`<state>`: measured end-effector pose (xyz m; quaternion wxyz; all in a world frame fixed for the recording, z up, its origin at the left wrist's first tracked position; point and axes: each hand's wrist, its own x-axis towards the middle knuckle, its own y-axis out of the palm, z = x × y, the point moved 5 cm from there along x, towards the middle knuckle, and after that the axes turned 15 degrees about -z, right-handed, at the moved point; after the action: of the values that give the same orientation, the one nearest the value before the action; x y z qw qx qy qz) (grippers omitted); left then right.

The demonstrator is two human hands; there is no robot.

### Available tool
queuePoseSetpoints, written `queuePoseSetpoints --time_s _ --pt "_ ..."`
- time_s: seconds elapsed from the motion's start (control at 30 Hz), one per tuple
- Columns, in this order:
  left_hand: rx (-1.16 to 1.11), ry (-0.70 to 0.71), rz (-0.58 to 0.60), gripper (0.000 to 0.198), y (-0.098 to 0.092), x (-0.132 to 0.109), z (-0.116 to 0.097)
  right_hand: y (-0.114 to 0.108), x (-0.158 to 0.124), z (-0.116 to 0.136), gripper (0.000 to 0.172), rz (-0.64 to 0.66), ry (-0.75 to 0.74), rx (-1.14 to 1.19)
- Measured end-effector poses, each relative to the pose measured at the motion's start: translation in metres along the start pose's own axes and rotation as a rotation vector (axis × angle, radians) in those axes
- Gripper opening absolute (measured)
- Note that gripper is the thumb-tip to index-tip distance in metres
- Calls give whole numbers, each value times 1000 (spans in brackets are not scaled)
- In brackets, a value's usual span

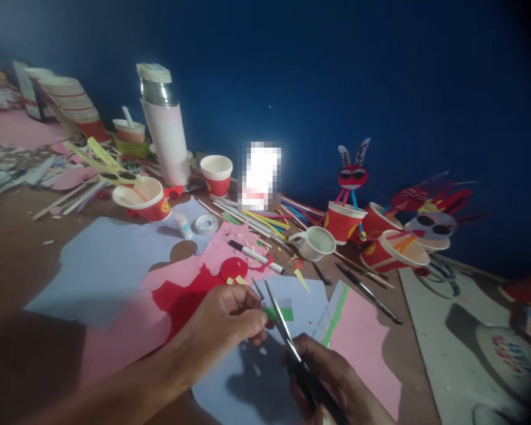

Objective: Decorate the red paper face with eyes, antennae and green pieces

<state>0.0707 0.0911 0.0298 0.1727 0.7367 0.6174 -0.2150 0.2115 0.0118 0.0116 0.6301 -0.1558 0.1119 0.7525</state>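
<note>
Scissors [301, 369] with dark handles are in my right hand [336, 378], its fingers wrapped round them. Their blades are slightly apart and point up and away. Between the thumb and fingers of my left hand [236, 313] is a small piece of green and white paper [285, 311]. One blade crosses in front of this piece. Beneath both hands lies a light blue paper sheet [256, 378]. Red paper [183, 301] and a red paper disc [233, 270] lie beyond my left hand, on pink paper [128, 330].
A marker [256, 256], a white cup [314, 244] and a brush [367, 293] lie ahead. Paper-cup figures [345, 221] stand at the right. A tall flask [164, 139], stacked cups [73, 100] and paper scraps [39, 171] occupy the left. A blue wall [265, 71] closes the back.
</note>
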Motion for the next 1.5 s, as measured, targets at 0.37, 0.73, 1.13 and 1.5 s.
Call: queuePoseSetpoints --time_s 0.37,0.73,1.13,1.5 --pt "-14 30 30 7 0 -3 1 -3 0 6 53 23 34 17" --pt "-30 29 60 8 1 1 6 -1 0 -5 51 -9 -48 103" --pt "1 15 64 8 0 0 3 -3 -1 -5 50 -55 -20 135" --pt "-33 30 98 13 -2 3 9 -3 -1 -13 53 -86 29 187"
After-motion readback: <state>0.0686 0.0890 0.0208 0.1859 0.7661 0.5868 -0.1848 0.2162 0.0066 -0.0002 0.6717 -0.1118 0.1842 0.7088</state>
